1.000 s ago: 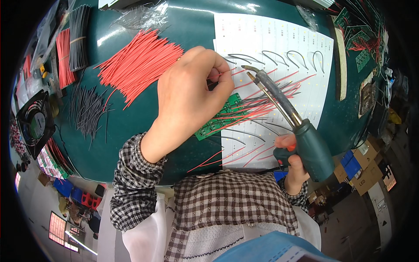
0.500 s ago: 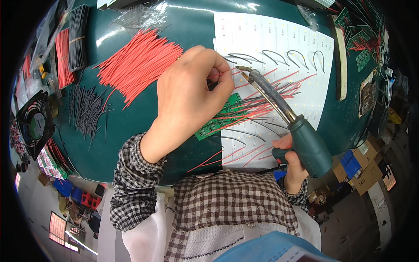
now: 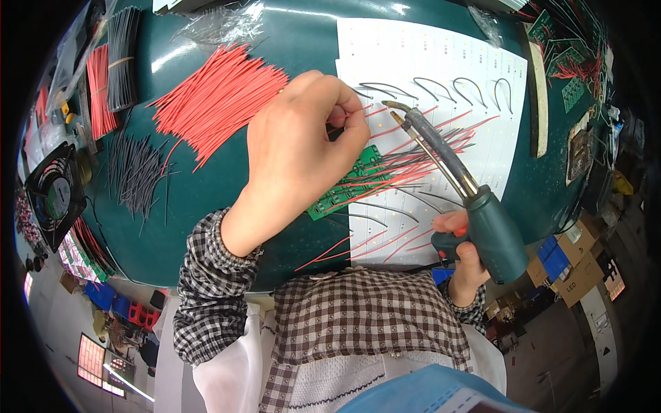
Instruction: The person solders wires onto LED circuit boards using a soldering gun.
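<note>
My left hand (image 3: 306, 134) is closed in a pinch on a thin red wire (image 3: 375, 111), whose far end lies at the white LED board sheet (image 3: 441, 62). In my right hand (image 3: 465, 255) is a green-handled soldering gun (image 3: 494, 234), its bent tip (image 3: 396, 104) raised just right of that wire's end and apart from it. Black wires (image 3: 434, 89) curve up from a row on the white sheet. Below them lies a green circuit board (image 3: 351, 182) with red and black wires fanned across it, partly hidden by my left hand.
Left of my hand lie a big pile of red wires (image 3: 213, 103) and a smaller pile of dark wires (image 3: 138, 172). Banded wire bundles (image 3: 122, 65) and a black fan (image 3: 55, 189) stand farther left. Wired green boards (image 3: 568, 69) are at the far right.
My right hand has drawn the soldering gun slightly right and down, so its tip has left the wire's end. My left hand stays almost still.
</note>
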`<state>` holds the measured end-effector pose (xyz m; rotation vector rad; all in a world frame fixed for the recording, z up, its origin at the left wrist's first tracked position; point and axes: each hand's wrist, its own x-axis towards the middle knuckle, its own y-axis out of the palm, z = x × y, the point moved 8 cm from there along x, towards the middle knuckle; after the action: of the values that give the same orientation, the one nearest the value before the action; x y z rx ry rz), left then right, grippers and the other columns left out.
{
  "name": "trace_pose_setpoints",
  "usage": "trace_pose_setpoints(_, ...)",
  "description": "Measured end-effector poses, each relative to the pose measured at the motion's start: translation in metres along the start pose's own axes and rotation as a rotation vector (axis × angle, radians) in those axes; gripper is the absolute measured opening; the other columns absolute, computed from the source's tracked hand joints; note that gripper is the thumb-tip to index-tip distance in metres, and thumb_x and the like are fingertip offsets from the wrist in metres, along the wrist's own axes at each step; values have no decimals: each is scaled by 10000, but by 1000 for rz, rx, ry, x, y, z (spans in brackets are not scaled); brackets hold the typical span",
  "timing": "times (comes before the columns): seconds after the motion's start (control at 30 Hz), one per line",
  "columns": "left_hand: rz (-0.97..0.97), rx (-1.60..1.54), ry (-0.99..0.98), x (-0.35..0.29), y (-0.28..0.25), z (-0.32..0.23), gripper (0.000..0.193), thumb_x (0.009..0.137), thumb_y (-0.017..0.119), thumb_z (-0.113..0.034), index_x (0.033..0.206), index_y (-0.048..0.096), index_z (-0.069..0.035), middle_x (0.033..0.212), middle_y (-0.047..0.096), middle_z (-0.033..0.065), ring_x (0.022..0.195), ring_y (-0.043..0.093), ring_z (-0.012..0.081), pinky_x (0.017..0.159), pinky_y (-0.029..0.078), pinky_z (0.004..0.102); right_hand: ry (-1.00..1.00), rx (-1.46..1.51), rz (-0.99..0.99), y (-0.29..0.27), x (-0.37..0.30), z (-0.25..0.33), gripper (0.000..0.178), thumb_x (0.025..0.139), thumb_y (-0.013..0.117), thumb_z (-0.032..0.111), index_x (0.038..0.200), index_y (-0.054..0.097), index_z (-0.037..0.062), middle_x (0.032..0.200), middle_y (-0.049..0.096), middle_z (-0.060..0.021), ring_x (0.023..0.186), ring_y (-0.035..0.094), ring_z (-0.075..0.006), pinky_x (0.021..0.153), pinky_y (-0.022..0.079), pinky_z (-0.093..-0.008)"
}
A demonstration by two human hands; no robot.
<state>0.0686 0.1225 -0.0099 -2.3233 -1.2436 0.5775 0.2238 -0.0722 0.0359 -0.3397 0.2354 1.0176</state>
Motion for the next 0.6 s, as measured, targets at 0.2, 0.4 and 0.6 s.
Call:
trace_pose_setpoints(0.2,-24,-18,25,-6,-3,-2,125,710,709,-64,769,600,-71,762,570,41,613,573,202,521,440,299,-20,-35,2,-2,0,0,542,833,703,391,990,567,-110,839,631,-160,730,657,-278,613,565,-383)
trace_pose_setpoints(0.4,-242,157,233,-48,-29,-12,201,710,729,-32,891,648,-59,858,574,44,714,548,226,617,428,333,-65,-6,-72,-13,-1,-1,669,852,670,429,1163,495,-136,863,624,-142,713,654,-249,598,576,-352)
trace_pose_setpoints(0.6,-167,205,284,-57,-17,-10,203,725,728,-32,915,660,-54,861,566,24,703,519,192,605,392,322,-78,-11,-34,-13,0,-1,693,870,652,430,1213,460,-141,868,618,-131,737,657,-248,609,585,-350)
